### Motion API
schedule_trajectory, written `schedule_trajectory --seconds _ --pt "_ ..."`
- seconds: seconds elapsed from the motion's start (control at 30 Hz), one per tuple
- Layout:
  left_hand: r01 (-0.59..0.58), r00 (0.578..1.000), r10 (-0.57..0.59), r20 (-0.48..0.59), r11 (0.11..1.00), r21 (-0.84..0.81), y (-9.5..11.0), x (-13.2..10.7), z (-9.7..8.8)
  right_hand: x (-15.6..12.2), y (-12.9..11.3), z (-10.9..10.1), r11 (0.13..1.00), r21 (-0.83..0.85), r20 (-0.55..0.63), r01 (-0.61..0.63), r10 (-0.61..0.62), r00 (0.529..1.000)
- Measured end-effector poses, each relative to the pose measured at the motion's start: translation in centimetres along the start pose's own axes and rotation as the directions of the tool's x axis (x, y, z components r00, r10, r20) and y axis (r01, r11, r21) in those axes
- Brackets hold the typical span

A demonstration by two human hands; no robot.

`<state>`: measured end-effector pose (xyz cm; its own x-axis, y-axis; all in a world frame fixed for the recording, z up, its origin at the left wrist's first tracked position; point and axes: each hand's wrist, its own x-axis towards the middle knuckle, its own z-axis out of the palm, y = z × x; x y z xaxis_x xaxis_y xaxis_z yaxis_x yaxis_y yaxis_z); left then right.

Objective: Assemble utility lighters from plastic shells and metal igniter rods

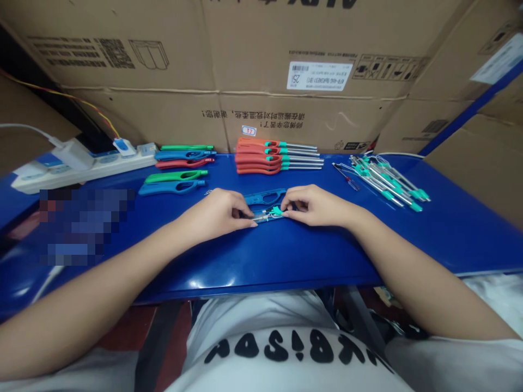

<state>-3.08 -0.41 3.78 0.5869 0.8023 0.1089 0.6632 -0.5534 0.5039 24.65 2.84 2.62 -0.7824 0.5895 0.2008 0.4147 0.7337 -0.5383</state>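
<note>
Near the front of the blue table, my left hand (223,216) pinches the left end of an open lighter half-shell (267,217) with inner parts in it. A clear piece, thin white wires and a green trigger (277,211) show inside this half-shell. At its right end, my right hand (312,206) has thumb and fingertips closed on the edge by the trigger; exactly which part they press is hidden. Just behind lies a second blue half-shell (265,197), its trigger opening visible between the hands.
Green, blue and red lighter handles (175,177) lie at the left. Orange-red lighters (259,158) with metal rods are stacked behind my hands. At right are a small screwdriver (352,183) and loose metal rods (386,182). A power strip (85,170) and cardboard (220,109) border the table (229,256).
</note>
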Motion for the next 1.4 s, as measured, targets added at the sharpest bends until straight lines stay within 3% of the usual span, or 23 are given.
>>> schedule_trajectory --seconds 0.47,0.83,1.0,1.4 --pt "-0.016 1.000 0.013 0.020 0.991 0.133 0.9 -0.2 0.0 -0.2 0.2 -0.2 1.000 -0.027 0.012 0.003 -0.003 1.000" --pt "0.086 0.996 -0.086 0.009 0.996 0.011 0.9 0.1 -0.1 -0.6 0.0 -1.4 1.000 -0.027 0.000 -0.006 0.006 1.000" --pt "0.064 0.998 -0.063 0.013 0.998 -0.012 0.5 0.2 0.0 -1.0 0.5 -2.4 0.995 -0.080 0.016 -0.061 0.062 0.998" --pt "0.084 0.996 -0.084 0.010 0.995 -0.049 0.2 0.2 -0.4 -0.9 0.6 -2.1 0.992 -0.069 0.074 -0.110 0.115 0.991"
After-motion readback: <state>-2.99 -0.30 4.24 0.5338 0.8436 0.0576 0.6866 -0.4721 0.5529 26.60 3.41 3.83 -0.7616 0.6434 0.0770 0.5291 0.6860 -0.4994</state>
